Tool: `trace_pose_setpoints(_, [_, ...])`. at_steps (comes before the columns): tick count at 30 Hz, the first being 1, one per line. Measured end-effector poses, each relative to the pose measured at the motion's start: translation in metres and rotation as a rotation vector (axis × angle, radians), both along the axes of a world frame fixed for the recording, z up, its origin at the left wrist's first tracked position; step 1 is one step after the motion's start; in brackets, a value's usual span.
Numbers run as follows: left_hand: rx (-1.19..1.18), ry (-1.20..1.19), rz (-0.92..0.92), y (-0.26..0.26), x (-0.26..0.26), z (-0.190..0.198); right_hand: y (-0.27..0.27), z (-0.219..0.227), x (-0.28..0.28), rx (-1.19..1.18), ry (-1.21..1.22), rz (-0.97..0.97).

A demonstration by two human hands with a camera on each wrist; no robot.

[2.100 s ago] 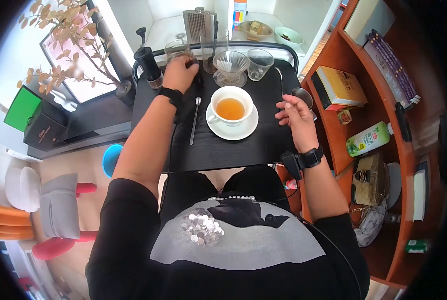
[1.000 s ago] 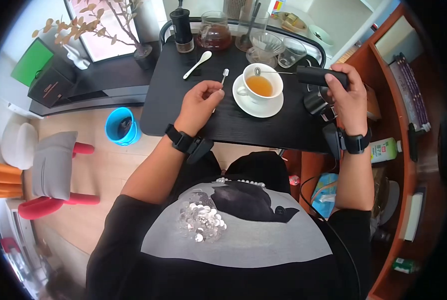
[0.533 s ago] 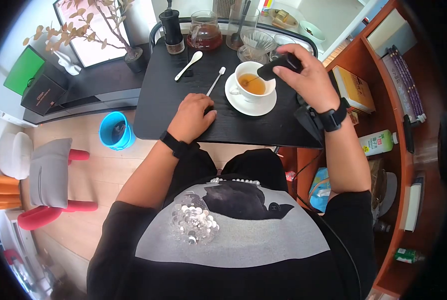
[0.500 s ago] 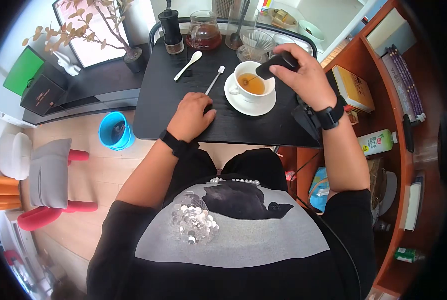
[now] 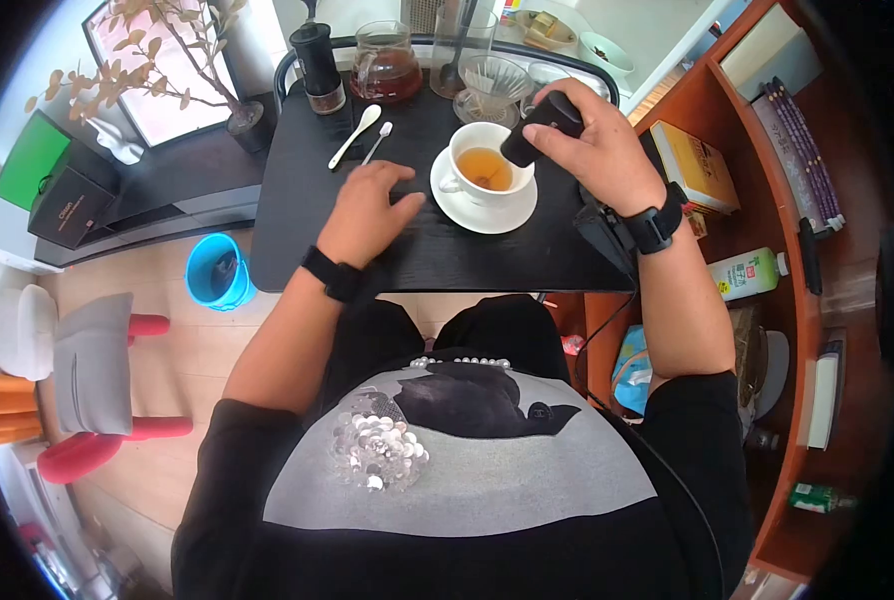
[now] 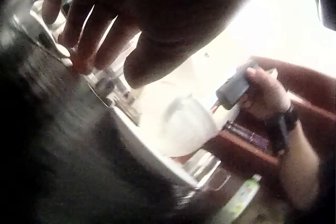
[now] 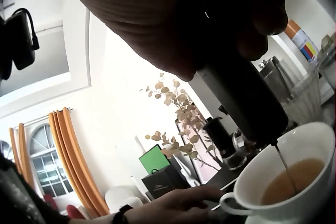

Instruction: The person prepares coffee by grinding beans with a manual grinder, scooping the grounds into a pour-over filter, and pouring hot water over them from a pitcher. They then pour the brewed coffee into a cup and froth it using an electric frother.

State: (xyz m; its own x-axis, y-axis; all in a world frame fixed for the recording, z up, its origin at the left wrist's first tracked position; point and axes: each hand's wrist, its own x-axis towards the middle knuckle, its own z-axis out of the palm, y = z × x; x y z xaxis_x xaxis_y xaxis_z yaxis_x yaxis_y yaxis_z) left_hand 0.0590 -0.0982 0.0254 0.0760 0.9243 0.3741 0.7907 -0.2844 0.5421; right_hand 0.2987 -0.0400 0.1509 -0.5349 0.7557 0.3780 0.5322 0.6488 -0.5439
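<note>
Blk table (image 5: 467,262). R hand (image 5: 604,150), palm angled down, grips blk frother (image 5: 542,130); its rod (image 7: 285,165) dips into amber liquid (image 5: 481,166), tip hard to see. L hand (image 5: 365,212) relaxed, fingers spread, hiding thin spoon's (image 5: 378,142) lower end; contact unclear. Cup (image 5: 472,140) just L of R hand, on saucer (image 5: 507,220).

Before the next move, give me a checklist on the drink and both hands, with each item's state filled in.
1. Right hand has its grip on the black frother: ok.
2. Frother's wire reaches into the drink: ok.
3. White cup upright on its saucer: ok.
4. Left hand apart from the cup: ok.
5. Left hand off the thin spoon: cannot tell; the fingers hide where its handle ends.
6. Frother switched on: cannot tell from stills.
</note>
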Motion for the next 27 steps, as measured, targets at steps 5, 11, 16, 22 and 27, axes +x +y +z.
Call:
trace_pose_setpoints(5, [-0.030, -0.472, -0.103, -0.005, 0.032, -0.014, 0.010, -0.015, -0.011, -0.076, 0.226, 0.037])
trace_pose_setpoints(11, [-0.064, -0.625, -0.093, -0.004, 0.039, -0.037, 0.008, -0.004, 0.000, 0.082, 0.030, -0.087])
trace_pose_setpoints(16, [-0.080, -0.620, -0.059, -0.006, 0.042, -0.035, 0.001, -0.007, -0.005, -0.108, 0.108, -0.009])
trace_pose_setpoints(22, [-0.061, -0.614, -0.102, -0.007, 0.039, -0.034, 0.007, -0.008, -0.008, 0.092, 0.077, -0.107])
trace_pose_setpoints(27, [-0.042, -0.550, -0.103, -0.007, 0.038, -0.033, -0.001, -0.002, -0.005, -0.008, 0.046, -0.063])
